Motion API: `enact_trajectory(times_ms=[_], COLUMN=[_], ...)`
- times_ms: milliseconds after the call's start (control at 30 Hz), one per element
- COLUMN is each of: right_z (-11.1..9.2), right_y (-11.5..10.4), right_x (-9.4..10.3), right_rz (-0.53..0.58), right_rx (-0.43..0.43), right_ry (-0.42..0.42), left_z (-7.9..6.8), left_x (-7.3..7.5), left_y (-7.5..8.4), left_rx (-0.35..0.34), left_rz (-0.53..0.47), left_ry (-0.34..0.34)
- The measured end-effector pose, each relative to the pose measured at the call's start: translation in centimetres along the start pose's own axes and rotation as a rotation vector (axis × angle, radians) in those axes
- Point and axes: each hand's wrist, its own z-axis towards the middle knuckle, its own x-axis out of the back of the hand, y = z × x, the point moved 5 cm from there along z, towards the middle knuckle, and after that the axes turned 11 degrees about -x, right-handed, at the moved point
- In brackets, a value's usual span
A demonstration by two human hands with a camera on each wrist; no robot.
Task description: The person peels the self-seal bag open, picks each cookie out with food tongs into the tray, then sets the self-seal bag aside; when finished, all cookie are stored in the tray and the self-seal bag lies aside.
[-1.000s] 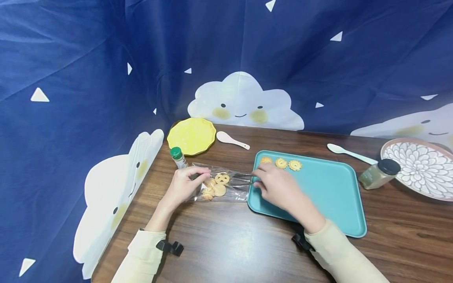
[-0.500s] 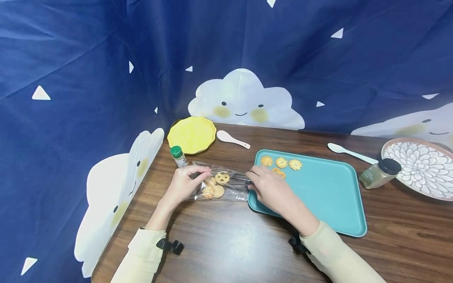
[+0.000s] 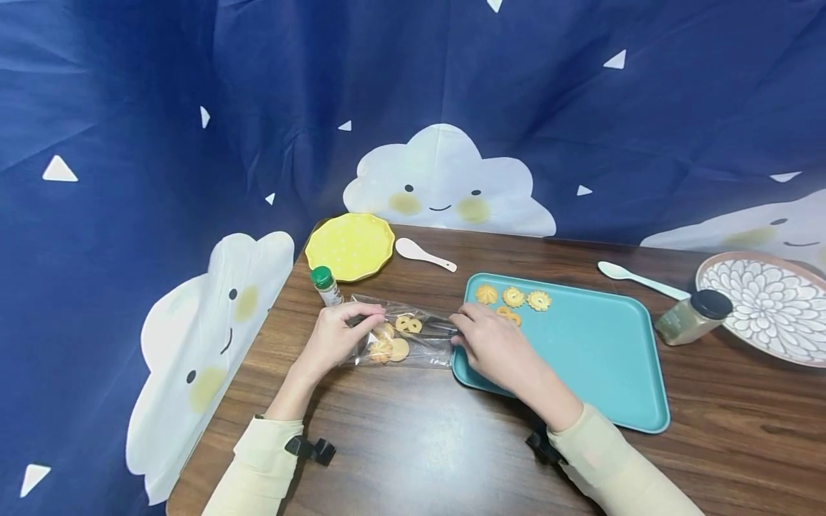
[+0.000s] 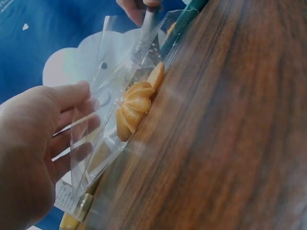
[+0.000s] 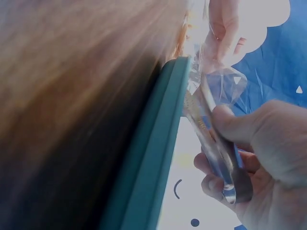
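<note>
In the head view, my left hand (image 3: 332, 337) pinches the upper edge of a clear plastic bag (image 3: 429, 352) lying on the table. Inside the bag are several cookies, among them a pretzel-shaped cookie (image 3: 408, 324), a plain round one (image 3: 399, 349) and a swirled one (image 4: 134, 106). My right hand (image 3: 497, 340) is at the bag's mouth, over the left edge of the teal tray (image 3: 581, 358). It grips metal tongs (image 5: 218, 153), whose ends reach into the bag. Whether the tips touch a cookie is hard to tell.
Several cookies (image 3: 513, 297) lie at the tray's back left. A green-capped bottle (image 3: 327, 287) stands behind my left hand. Farther back are a yellow plate (image 3: 349, 247) and white spoon (image 3: 422, 254). To the right are a pale spoon (image 3: 639, 279), black-lidded jar (image 3: 692, 317) and patterned plate (image 3: 774, 308).
My right hand has shifted slightly left with the tongs, uncovering a pretzel cookie on the tray. The pretzel cookie in the bag has moved a little right. My left hand stays put.
</note>
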Motion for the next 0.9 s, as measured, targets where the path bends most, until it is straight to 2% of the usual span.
enact_trajectory(times_ms=[167,333,600,900], right_z=[0.08,0.09,0.10,-0.01], right_y=[0.32,0.53,0.31,0.51], right_x=[-0.07,-0.27,-0.29,0.41], right_rz=[0.049,0.068,0.107,0.132], right_rx=[-0.058,-0.065,-0.015,-0.066], right_ry=[-0.059,-0.082,-0.058,-0.039], left_z=[0.04,0.01,0.02,0.00], left_x=[0.04,0.03,0.05,0.15], left_y=[0.06,-0.11,-0.35,-0.25], left_rx=[-0.006,0.000,-0.005,-0.001], left_rz=[0.008,0.017,0.011,0.026], left_ry=[-0.004,-0.015,-0.010,-0.024])
